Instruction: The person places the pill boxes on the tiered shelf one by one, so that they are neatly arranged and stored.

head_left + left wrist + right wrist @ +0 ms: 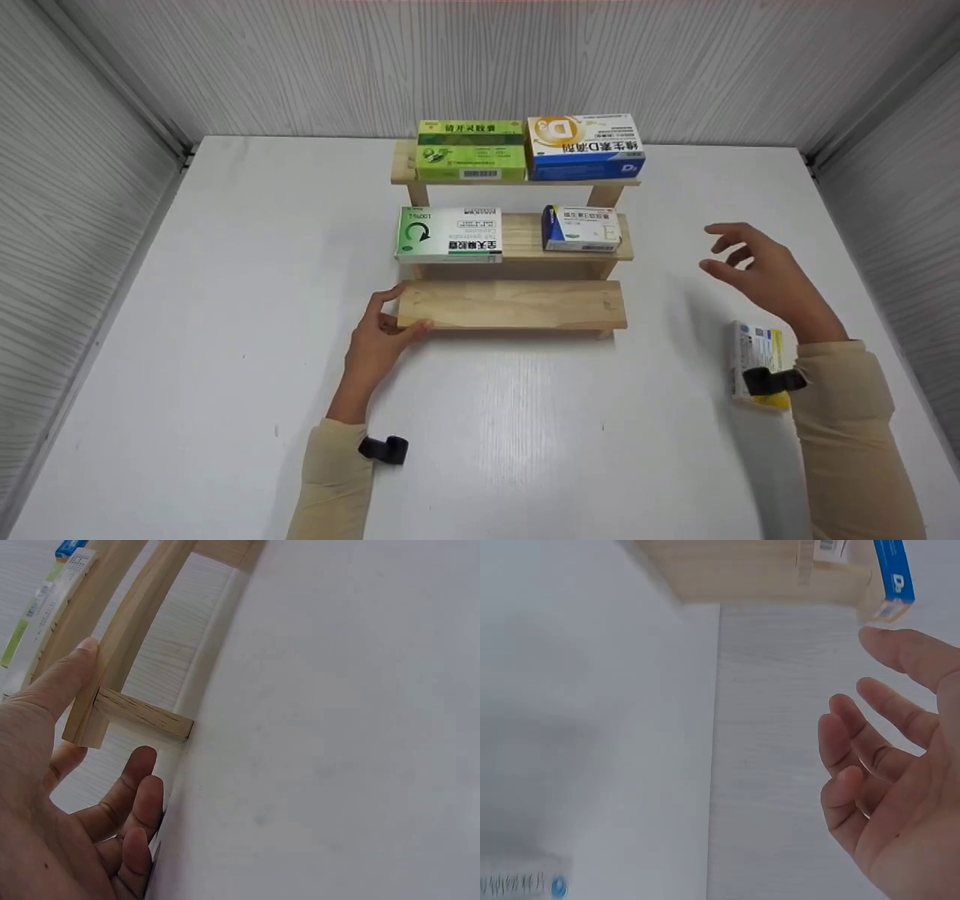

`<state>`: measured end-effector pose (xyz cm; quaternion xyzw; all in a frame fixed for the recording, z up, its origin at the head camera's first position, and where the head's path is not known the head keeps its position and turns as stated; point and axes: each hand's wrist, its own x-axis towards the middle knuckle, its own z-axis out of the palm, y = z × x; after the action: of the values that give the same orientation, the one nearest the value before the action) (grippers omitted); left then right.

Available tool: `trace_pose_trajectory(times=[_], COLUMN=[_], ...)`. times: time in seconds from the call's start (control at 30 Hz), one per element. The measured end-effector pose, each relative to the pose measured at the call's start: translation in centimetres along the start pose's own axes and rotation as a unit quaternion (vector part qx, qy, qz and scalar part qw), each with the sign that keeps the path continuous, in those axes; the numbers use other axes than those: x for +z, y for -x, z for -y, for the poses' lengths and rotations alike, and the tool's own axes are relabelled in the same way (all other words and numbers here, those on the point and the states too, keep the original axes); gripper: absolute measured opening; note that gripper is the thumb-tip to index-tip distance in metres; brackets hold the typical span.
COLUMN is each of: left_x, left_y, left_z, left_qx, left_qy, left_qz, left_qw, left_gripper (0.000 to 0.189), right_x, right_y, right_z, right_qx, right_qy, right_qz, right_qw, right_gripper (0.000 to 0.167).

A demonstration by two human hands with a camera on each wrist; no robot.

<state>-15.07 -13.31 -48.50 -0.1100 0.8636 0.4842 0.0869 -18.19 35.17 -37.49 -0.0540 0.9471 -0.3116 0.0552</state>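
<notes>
A three-tier wooden stand (510, 306) is on the white table. My left hand (376, 339) grips the left end of its lowest step, thumb at the front edge and index finger at the back corner. In the left wrist view the thumb (71, 675) lies against the wood while other fingers curl below. My right hand (765, 274) hovers right of the stand, fingers loosely bent, holding nothing. Below it on the table lies a white and yellow medicine box (757, 345), partly hidden by the right wrist's black strap and sleeve.
A green box (471, 150) and a blue-white D3 box (586, 147) stand on the top tier. The middle tier bears a white-green box (448, 235) at left and a smaller white-blue box (582, 228) at right. Grey wood-grain panels (480, 67) enclose the table's back and sides.
</notes>
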Motion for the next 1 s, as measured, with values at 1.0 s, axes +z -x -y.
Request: trace_pose_trajectory(times=[1.0], left_x=[-0.1], left_y=[0.1], left_z=[0.0], left_qx=[0.003], left_qy=[0.001], left_qz=[0.005], left_qw=[1.0], left_gripper=[0.084], right_x=[-0.7], right_y=[6.9], right_z=[-12.0], right_qx=[0.057], right_qy=[0.017], right_qz=[0.166], right_qw=[0.9843], right_gripper=[0.054])
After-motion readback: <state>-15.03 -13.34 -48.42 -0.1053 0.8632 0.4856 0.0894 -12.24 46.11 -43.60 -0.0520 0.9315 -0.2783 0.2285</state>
